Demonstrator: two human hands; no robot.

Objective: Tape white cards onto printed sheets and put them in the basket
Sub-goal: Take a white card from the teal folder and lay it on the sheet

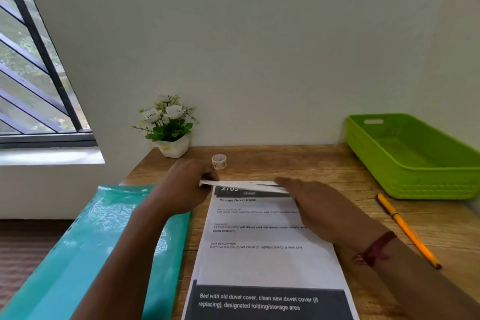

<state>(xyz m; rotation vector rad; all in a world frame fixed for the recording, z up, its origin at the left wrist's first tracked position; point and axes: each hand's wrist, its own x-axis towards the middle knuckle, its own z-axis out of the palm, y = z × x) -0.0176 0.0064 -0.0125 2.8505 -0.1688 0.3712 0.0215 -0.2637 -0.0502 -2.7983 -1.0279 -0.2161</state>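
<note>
Pinching white card (244, 185) over sheet (259, 262) titled "Change Duvet Cover".

- We have one view, worn on the head, looking forward and down across the wooden table (298, 163) from its near side.
- We face the pale wall (259, 47); a window (33, 73) leans in at far left.
- We sit close: forearms enter from below, and the left hand (187, 184), right hand (309, 202) and white card (246, 184) meet near mid-frame.
- The green basket (415, 158) runs off our right edge.
</note>
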